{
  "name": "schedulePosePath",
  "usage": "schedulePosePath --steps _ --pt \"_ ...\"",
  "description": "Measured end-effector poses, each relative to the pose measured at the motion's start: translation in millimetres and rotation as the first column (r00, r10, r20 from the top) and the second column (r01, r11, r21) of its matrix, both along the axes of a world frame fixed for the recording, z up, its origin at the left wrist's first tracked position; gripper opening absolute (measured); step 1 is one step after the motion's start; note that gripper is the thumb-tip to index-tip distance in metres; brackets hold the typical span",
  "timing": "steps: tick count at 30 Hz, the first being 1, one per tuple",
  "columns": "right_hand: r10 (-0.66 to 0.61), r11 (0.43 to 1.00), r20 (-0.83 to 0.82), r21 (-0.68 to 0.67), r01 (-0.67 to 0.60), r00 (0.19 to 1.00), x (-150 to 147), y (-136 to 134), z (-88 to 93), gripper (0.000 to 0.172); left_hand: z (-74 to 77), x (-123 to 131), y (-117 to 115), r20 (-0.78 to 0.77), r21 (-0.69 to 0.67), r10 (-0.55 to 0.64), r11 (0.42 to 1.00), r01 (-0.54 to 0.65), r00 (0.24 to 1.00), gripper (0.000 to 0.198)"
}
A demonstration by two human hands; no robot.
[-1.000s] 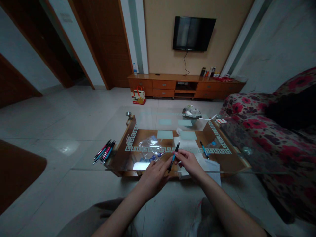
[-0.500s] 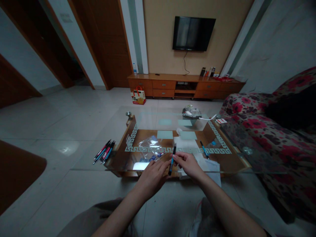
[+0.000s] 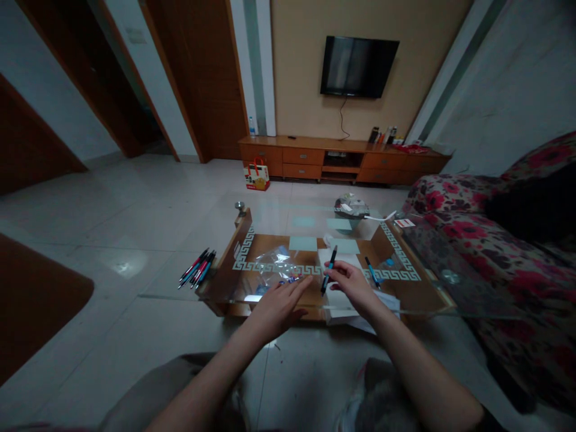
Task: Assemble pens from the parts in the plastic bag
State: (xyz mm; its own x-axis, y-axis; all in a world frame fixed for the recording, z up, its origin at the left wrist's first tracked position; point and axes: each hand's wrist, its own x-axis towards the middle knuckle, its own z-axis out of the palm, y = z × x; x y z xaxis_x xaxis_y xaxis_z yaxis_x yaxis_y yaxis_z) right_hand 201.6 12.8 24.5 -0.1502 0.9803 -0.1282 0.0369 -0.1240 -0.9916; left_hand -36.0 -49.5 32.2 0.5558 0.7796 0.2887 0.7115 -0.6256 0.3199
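Note:
My right hand (image 3: 351, 283) pinches a blue and black pen (image 3: 329, 271) between thumb and fingertips, holding it tilted above the glass coffee table (image 3: 310, 305). To its left, my left hand (image 3: 279, 305) hovers with its fingers stretched out and holds nothing. Just beyond the left hand lies a clear plastic bag (image 3: 273, 262) with small blue items by it. A second blue and black pen (image 3: 372, 273) rests on the glass to the right of my right hand. White paper (image 3: 342, 300) shows beneath that hand, partly hidden by it.
A bunch of red, blue and black pens (image 3: 197, 268) lies at the table's left end. At the far edge sits a dark bundle in plastic (image 3: 351, 207), with a card (image 3: 404, 222) to its right. A flowered sofa (image 3: 468, 222) stands along the right side.
My left hand has come away from the pen and moved slightly left, its fingers straightened. The right hand has carried the pen a little right and farther from me.

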Motion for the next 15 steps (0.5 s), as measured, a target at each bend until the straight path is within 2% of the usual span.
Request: schedulePosePath --steps 4,6,9,11,15 --pt "-0.217 0.973 0.174 0.111 0.2 0.96 61 31 -5.6 0.047 9.1 -30 10 0.08 0.044 0.081 0.995 -0.085 0.993 0.054" --pt "-0.355 0.929 0.335 0.229 0.29 0.873 96 44 -14.4 0.043 12.9 -51 18 0.134 0.062 0.173 0.981 -0.183 0.976 0.048" --pt "-0.525 0.851 0.537 0.35 0.392 0.66 141 54 -33.3 0.043 13.0 -86 35 0.183 0.08 0.294 0.947 -0.312 0.938 0.041" --pt "-0.545 0.836 0.637 0.361 0.414 0.545 160 56 -46.5 0.035 8.1 -109 47 0.179 0.092 0.399 0.903 -0.419 0.899 0.037" --pt "-0.494 0.865 0.732 0.359 0.35 0.469 174 59 -64.5 0.028 -11.2 -156 71 0.049 0.073 0.574 0.814 -0.576 0.817 0.035"
